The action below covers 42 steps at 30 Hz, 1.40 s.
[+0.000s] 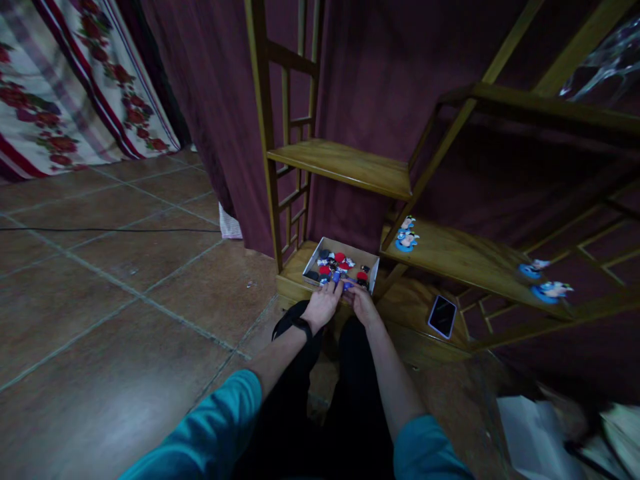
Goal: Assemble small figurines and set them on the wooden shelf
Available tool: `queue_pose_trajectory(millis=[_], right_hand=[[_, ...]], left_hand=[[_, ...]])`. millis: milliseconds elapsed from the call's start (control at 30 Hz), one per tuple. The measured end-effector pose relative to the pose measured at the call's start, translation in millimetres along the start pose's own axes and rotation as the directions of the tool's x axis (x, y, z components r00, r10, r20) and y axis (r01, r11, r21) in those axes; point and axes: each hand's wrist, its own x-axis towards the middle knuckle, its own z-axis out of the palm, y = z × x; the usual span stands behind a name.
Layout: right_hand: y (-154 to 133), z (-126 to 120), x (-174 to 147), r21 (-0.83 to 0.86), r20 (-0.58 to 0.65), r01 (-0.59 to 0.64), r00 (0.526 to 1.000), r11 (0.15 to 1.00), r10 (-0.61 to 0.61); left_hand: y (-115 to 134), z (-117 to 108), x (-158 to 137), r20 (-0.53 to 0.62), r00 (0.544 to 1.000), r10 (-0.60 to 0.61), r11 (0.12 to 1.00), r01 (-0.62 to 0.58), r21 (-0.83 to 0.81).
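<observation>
My left hand (323,307) and right hand (361,301) bring their fingertips close together at a small purple piece (347,285), though I cannot tell whether either is clamped on it. It sits at the near side of the shallow box (360,255), by little red pieces (340,257); I'd guess light, stiff, slightly slick, best pinched at its thickest part.

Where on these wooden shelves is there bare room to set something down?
The upper shelf looks bare between lattice and slanted post. The middle shelf has room between the left figurines and right figurines. The bottom board looks open between box and phone. It's crowded in the box, where the left hand and right hand are among small pieces.
</observation>
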Motion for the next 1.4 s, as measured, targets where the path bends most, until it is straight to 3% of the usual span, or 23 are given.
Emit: queue_pose_trajectory(millis=[133,333,700,1000,1400], right_hand=[[1.2,-1.3,0.8,0.023,0.013,0.002,1.000,1.000,-0.002],[0.9,-1.1,0.8,0.008,0.003,0.005,1.000,1.000,-0.005],[-0.7,2.4,-0.5,0.028,0.025,0.000,1.000,1.000,-0.001],[2.1,3.6,3.8,0.086,-0.052,-0.003,0.999,0.996,0.008],[3.6,2.8,7.9,-0.018,-0.128,-0.002,0.992,1.000,-0.001]], left_hand=[[0.0,-0.2,-0.1,-0.004,0.999,0.033,0.993,-0.033,0.112],[0.5,-0.9,-0.2,-0.013,0.999,0.038,0.992,-0.036,0.123],[-7.4,-2.0,3.0,0.053,0.997,-0.047,0.994,0.052,-0.098],[-15.6,8.8,9.0,0.072,0.987,-0.140,0.958,0.154,-0.243],[-18.0,8.2,14.3,0.083,0.978,-0.190,0.896,0.207,-0.392]])
